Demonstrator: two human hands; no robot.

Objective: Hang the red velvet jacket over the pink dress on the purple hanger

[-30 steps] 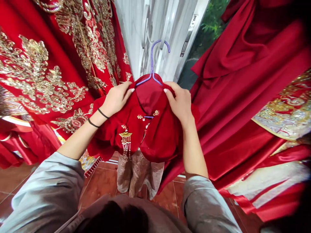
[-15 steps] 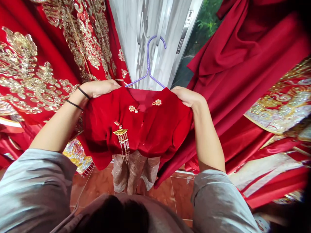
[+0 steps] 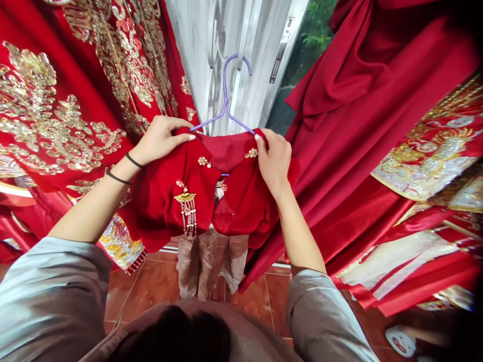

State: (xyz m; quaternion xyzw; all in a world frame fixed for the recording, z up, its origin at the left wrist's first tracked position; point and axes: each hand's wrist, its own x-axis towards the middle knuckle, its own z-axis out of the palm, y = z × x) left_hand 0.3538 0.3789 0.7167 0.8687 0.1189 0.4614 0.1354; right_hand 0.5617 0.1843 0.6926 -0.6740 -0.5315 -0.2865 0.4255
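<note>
A short red velvet jacket hangs on a purple hanger in front of me. My left hand pinches its shoulder by the collar, thumb on the front, close to the hanger's arm. On the other shoulder my right hand grips the cloth, its thumb near the hanger's other end. Flower-shaped buttons sit on both sides of the front opening, which gapes apart. From one front panel dangles a gold fan-shaped tassel brooch. The hanger's hook is at a pale door's bar; whether it bears on it I cannot tell.
Behind the jacket stands a pale metal door with a latch. A red gown with gold sequins hangs at left. Plain red cloth and embroidered garments hang at right. Tiled floor lies below.
My right hand has moved inward from the outer shoulder to near the collar. My left thumb now shows on the front. The jacket's front has opened wider.
</note>
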